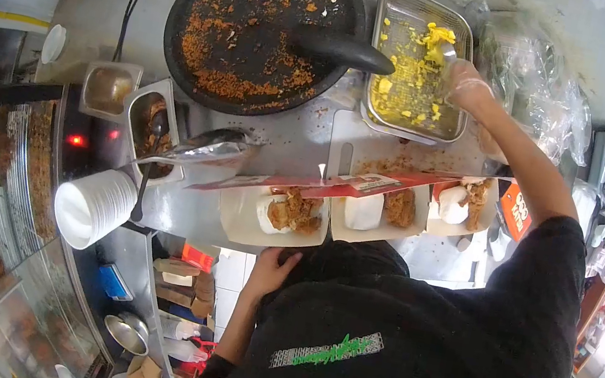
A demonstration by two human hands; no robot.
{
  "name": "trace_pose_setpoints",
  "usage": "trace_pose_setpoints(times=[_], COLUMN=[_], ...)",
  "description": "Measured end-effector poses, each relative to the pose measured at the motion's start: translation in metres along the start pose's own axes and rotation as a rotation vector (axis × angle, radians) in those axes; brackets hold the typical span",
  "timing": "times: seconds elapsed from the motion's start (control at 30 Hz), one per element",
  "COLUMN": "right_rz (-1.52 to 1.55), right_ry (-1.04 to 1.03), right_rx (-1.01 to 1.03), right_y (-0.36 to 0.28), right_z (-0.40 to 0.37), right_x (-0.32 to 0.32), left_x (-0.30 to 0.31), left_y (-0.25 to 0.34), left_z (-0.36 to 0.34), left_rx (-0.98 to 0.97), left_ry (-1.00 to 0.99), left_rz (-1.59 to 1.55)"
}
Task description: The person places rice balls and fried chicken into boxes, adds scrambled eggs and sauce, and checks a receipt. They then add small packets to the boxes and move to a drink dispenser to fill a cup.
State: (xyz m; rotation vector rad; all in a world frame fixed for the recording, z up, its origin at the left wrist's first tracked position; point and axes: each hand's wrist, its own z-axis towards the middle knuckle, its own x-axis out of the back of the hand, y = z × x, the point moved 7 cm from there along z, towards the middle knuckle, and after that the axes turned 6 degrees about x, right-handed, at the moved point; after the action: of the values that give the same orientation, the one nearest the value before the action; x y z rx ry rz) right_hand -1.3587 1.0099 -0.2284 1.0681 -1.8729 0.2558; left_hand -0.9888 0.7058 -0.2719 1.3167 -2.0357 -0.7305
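Note:
My right hand point(466, 86), in a clear plastic glove, grips a metal spoon point(448, 50) over the right side of a wire-mesh metal tray point(456, 121). The spoon's end touches a clump of yellow scrambled egg point(437, 38); smaller egg bits lie scattered across the mesh. My left hand point(271, 273) rests at the counter's near edge against my black shirt, just below a paper box point(233, 213) of rice and fried chicken. Its fingers are loosely bent, partly hidden, with nothing visible in them. Two more open boxes of white rice and fried chicken point(400, 206) stand to the right.
A wide black stone mortar point(352, 12) with reddish-brown crumbs holds a pestle point(351, 53). Left are a metal container with a spoon point(144, 112), tongs point(200, 148) and stacked white bowls point(95, 207). Plastic bags point(537, 76) lie right of the tray. A glass food case point(18, 195) stands left.

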Motion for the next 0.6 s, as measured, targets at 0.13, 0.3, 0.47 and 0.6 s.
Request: trace_pose_setpoints(times=[0.13, 0.3, 0.47, 0.6], right_rz=[0.187, 0.557, 1.775, 1.821], right_ry=[0.128, 0.275, -0.099, -0.148], right_rx=[-0.060, 0.054, 0.093, -0.025], right_y=[-0.036, -0.091, -0.066, -0.038], right_z=[-0.009, -0.016, -0.015, -0.051], right_x=[0.009, 0.054, 0.012, 0.006], left_x=[-0.020, -0.044, -0.044, -0.041], left_y=[-0.003, 0.014, -0.002, -0.018], left_z=[0.007, 0.008, 0.013, 0.014], left_rx=[-0.010, -0.116, -0.109, -0.099], left_ry=[-0.122, -0.170, -0.187, -0.214], left_rz=[-0.075, -0.107, -0.150, -0.262])
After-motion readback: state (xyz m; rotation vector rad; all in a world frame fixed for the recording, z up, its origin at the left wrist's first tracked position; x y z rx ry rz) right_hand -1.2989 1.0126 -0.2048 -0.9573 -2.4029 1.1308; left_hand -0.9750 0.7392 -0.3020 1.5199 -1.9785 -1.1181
